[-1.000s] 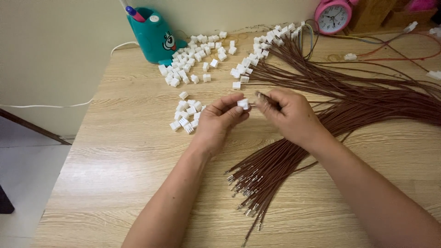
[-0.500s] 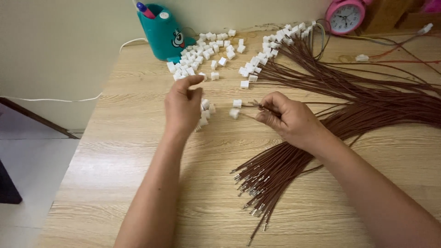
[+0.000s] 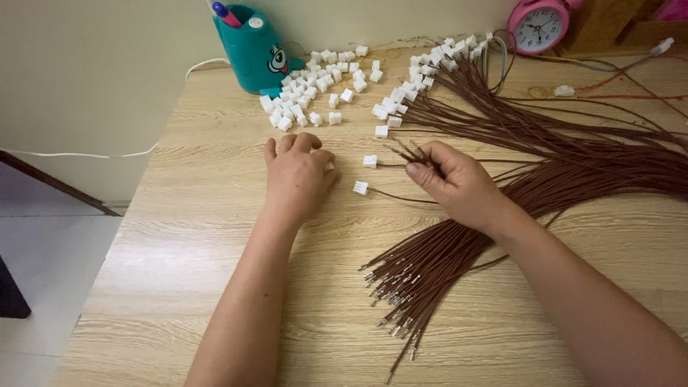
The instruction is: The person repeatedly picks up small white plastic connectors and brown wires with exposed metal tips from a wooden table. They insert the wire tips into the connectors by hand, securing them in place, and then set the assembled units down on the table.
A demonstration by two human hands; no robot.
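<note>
Pick-up step, by the look of it. Left hand palm down on the wooden table, fingers curled under, close to a scatter of white plastic connectors; impossible to tell whether anything is gripped beneath those fingers. Right hand apart from it, thumb and forefinger pinched tight on a few brown wire ends, tips fanned out toward the left. Between the two hands, two loose connectors already on wires: one just beside the fanned tips, another slightly nearer. Below the right wrist, a thick bundle of brown wires with bare metal terminals pointing at the table's near edge; more wires sweeping off to the right. At the back, a teal pen holder and a pink alarm clock.

Judged from this: calls next for a single connector held firmly and turned opening-first toward the wire tips, one tip singled out from the pinch, both hands brought close and steady.
</note>
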